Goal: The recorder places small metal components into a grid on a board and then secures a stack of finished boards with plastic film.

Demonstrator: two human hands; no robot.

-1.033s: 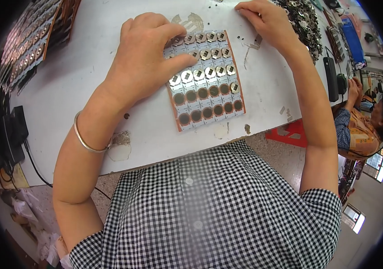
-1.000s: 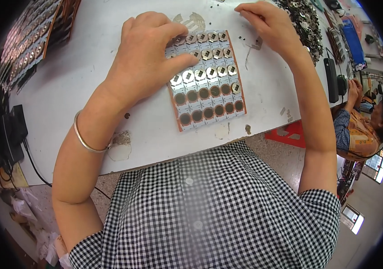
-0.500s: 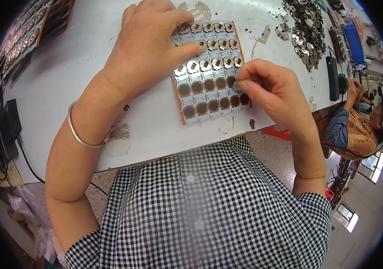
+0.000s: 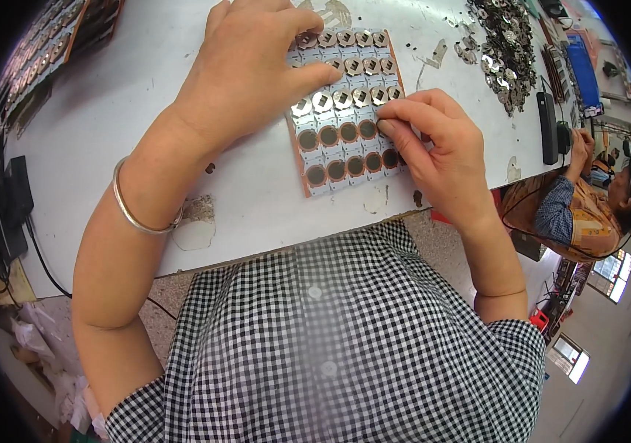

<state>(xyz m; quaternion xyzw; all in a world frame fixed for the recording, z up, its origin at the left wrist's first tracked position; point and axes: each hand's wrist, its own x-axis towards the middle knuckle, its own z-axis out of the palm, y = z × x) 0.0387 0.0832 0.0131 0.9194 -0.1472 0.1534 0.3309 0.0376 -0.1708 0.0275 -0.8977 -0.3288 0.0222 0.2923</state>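
Observation:
A panel of small pale circuit boards point(image 4: 328, 151) lies on the table before me. Its far rows carry silver metal battery clips point(image 4: 342, 98), while the two near rows show dark round pads point(image 4: 348, 132) ringed in copper. My left hand point(image 4: 245, 70) rests over the panel's left side, thumb and forefinger apart on its far-left part. At the right edge, my right hand point(image 4: 437, 144) has thumb and forefinger pinched together just over the first row of dark pads. Whatever sits between those fingertips is too small or hidden to make out.
A heap of loose metal clips point(image 4: 507, 66) spreads at the far right. More stacked panels point(image 4: 57, 48) stand at the far left. A black box point(image 4: 548, 129) with a cable lies near the right edge; beyond it another person point(image 4: 577, 210) works. Black devices point(image 4: 12, 210) sit at the left.
My right hand has moved slightly left and up, still pinched. The panel has shifted a little up and to the right. My left hand stays on it.

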